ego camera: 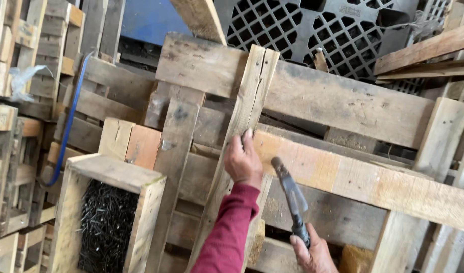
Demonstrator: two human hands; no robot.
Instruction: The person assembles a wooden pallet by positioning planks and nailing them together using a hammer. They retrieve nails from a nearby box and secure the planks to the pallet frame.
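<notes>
Your left hand (242, 163) — red-sleeved, clamped on the upright cracked plank (244, 119) against the pallets — and your right hand (313, 253), low, fist closed around a dark hammer (290, 194) angled toward it.

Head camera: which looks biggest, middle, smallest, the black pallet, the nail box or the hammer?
1. Black pallet, partly cut off at the top.
2. Nail box, though nearer the camera.
3. Hammer, in the right hand.

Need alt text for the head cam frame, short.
A person's left hand in a red sleeve steadies an upright wooden slat against a pallet, while the right hand grips a hammer. A wooden box of dark nails stands at left.
</notes>
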